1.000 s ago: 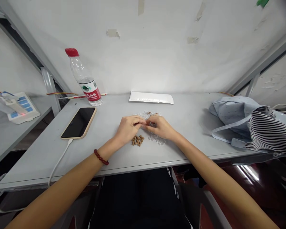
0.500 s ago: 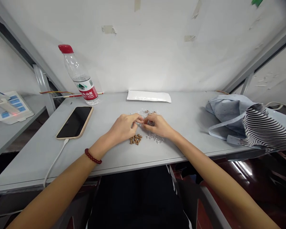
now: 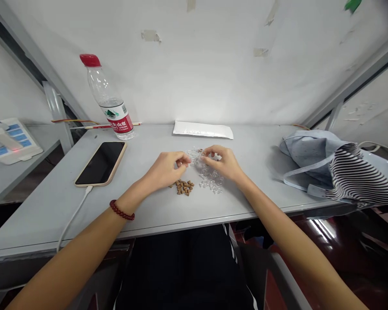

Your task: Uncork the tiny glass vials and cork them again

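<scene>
My grey table [image 3: 48, 224] runs across in front of me, with a blue and striped cloth bag [image 3: 339, 172] at the right. On the left lies a phone [image 3: 101, 163], with a red-capped water bottle [image 3: 109, 101] beyond it. A white envelope [image 3: 202, 129] lies at the far edge. At the centre, crumpled clear plastic [image 3: 210, 176] sits just right of a small pile of brown pellets [image 3: 182, 187]. My curled left hand [image 3: 164, 170] and bent-fingered right hand [image 3: 221, 163] are at the plastic; whether either grips it, I cannot tell.
</scene>
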Demonstrator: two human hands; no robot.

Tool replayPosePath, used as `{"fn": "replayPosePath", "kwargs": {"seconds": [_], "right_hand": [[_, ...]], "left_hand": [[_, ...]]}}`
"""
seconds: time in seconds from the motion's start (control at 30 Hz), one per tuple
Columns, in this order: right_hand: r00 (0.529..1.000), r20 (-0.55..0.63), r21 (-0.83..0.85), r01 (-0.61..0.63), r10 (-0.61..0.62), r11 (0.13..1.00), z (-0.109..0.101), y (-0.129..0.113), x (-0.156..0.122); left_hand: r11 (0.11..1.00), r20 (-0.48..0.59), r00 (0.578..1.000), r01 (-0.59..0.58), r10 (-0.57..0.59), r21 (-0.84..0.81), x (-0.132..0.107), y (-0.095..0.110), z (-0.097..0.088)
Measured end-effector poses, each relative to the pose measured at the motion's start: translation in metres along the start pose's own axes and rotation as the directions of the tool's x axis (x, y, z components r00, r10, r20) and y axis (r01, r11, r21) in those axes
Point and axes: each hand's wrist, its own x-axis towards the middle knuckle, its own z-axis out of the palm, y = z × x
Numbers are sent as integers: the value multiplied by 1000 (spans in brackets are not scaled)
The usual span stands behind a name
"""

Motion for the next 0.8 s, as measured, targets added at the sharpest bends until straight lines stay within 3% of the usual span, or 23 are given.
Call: {"fn": "replayPosePath", "kwargs": {"seconds": [0.1, 0.23, 0.4, 0.8], "right_hand": [[997, -71, -95, -34, 27, 995, -5, 9, 3], [999, -24, -176, -45, 42, 983, -6, 18, 4], [999, 4, -222, -38, 40, 974, -3, 18, 3], [993, 110, -137, 49, -34, 989, -12, 6, 4]], "left_hand": [[999, 146, 988, -51, 53, -19, -3, 2, 0], [993, 300, 947, -115, 119, -32, -7, 5, -1], [991, 421, 901, -58, 105, -124, -7, 6, -5], [997, 442, 896, -11, 46, -80, -7, -1, -5]]}}
